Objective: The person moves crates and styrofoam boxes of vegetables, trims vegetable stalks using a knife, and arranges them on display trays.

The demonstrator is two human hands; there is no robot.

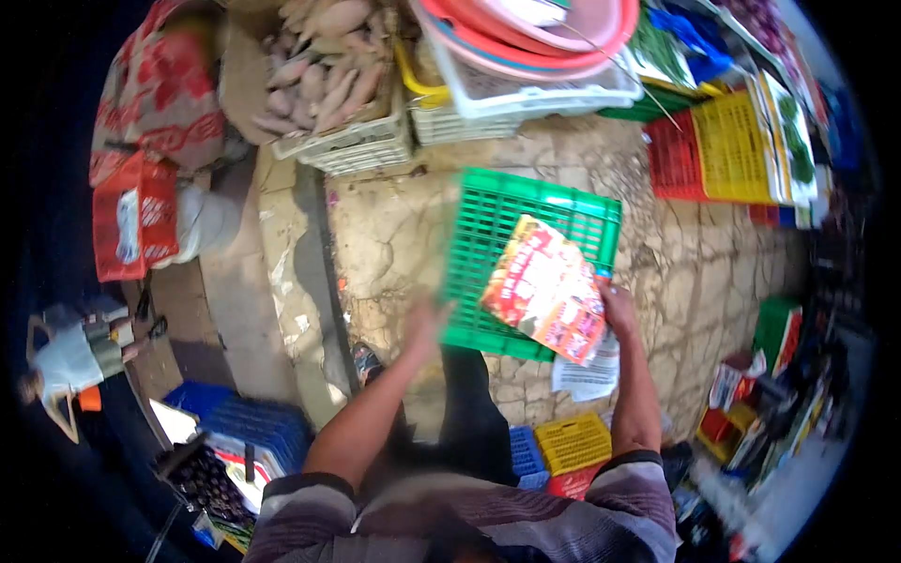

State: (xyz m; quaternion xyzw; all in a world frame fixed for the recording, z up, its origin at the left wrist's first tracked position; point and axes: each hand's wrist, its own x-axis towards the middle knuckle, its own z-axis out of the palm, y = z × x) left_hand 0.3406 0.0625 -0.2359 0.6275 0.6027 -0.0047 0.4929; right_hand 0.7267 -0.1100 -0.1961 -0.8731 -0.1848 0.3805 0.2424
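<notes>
A green plastic crate (474, 244) is held out in front of me above the tiled floor. My left hand (427, 324) is at its lower left corner, blurred, with the fingers around the edge. At its lower right side my right hand (615, 305) grips a red and yellow printed sheet (549, 291), which lies across the crate. Below that hand hangs a white printed paper (591, 373), partly covered by the colourful sheet. Whether the right fingers also hold the crate's rim cannot be made out.
A crate (361, 150) of root vegetables and pink basins (563, 61) stand ahead. Red (674, 159) and yellow (737, 150) crates are at the right, a red basket (136, 220) at the left. A yellow crate (572, 441) sits near my legs; a person (75, 361) is far left.
</notes>
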